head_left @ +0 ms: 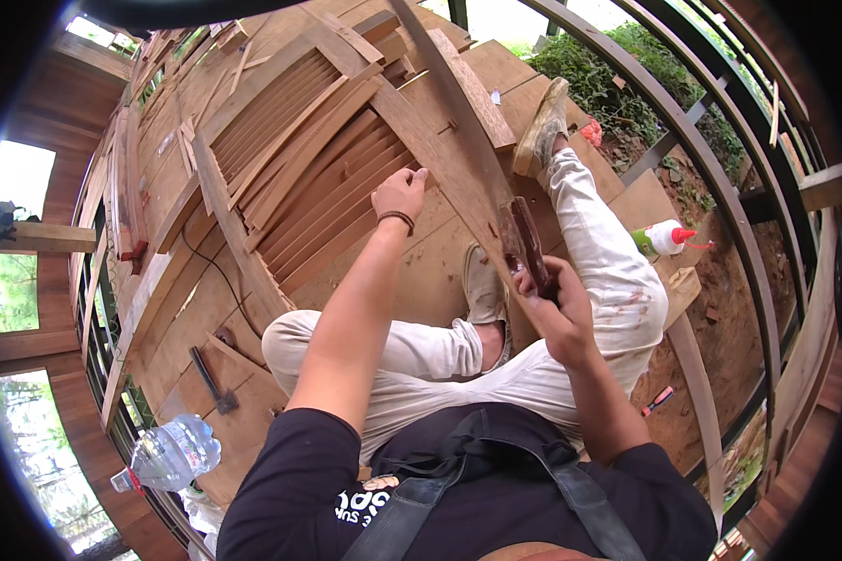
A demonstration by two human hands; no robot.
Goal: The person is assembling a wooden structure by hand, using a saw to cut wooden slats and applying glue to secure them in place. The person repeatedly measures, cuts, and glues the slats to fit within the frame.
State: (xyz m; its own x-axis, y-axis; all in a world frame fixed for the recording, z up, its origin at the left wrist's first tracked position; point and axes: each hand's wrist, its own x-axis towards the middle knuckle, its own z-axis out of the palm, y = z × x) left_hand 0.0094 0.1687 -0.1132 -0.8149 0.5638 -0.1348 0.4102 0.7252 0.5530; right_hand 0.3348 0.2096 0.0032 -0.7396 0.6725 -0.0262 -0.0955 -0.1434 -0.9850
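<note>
A louvered wooden frame (421, 140) lies before me, its slats (337, 220) set in slanting rows with a few longer strips lying across them. My left hand (400, 194) is over the slats near the frame's right rail, fingers curled; whether it grips anything is hidden. Close to my raised knee, my right hand (561, 304) is wrapped round a dark reddish-brown wooden block (526, 234), held upright against the near end of the rail. Fingers cover the block's lower end.
At left are a hammer-like tool (213, 379), a black cord (210, 266) and a clear plastic bottle (173, 453). A white glue bottle with a red cap (664, 238) and a small red-and-black tool (658, 400) lie at right, beside curved dark metal rails (734, 159). A long board (472, 89) rests beyond.
</note>
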